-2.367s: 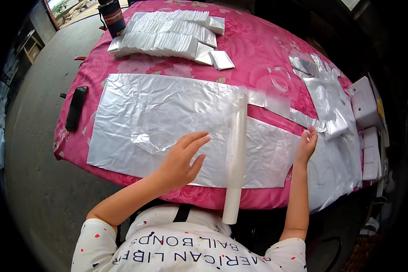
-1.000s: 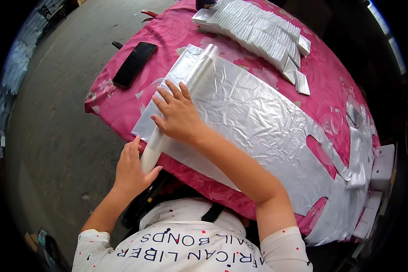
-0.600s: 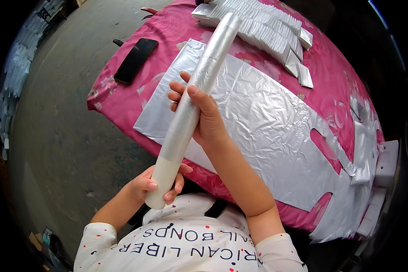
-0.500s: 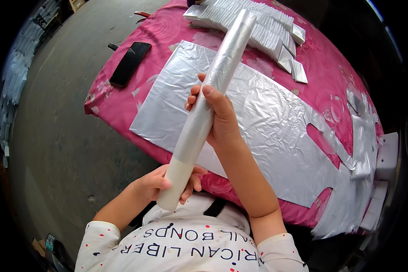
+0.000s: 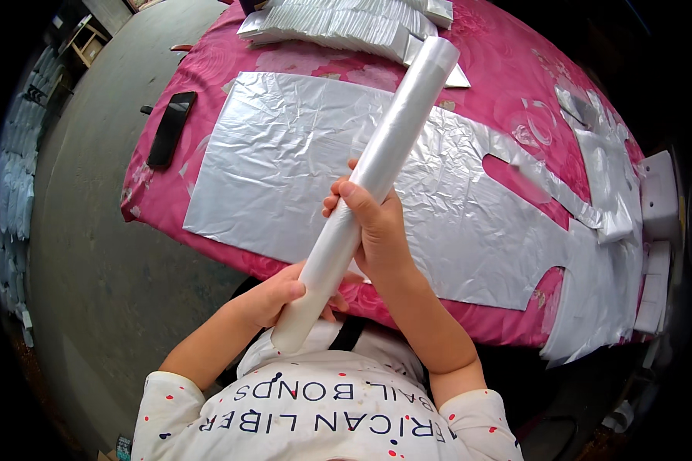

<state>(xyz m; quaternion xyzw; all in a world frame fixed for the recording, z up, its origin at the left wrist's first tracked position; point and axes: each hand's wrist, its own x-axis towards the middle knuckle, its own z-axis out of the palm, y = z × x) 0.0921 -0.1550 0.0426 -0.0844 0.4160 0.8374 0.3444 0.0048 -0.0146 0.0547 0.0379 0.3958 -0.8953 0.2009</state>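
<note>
Roll (image 5: 392, 131) of pale film lies slantwise in both hands, its far end to the right and its near end to the left, just by the person's shirt (image 5: 323, 403). Fingers of the right hand (image 5: 380, 230) are wrapped about its middle, the thumb on top and the fingertips showing at its left side. Lower down, the left hand (image 5: 269, 296) closes round the near part, thumb on the left side, some fingers passing beneath and coming out at the right. Behind the roll a silvery sheet (image 5: 261, 161), creased, lies flat on the pink cloth (image 5: 507, 61), with cut-outs at its right end. More plastic (image 5: 603, 296) is heaped to the right, beside white boxes (image 5: 660, 196). Phone (image 5: 171, 131) rests on the cloth left of the sheet. Folded packets (image 5: 331, 23) stand in rows at the far side, one partly hidden behind the roll's far end.
</note>
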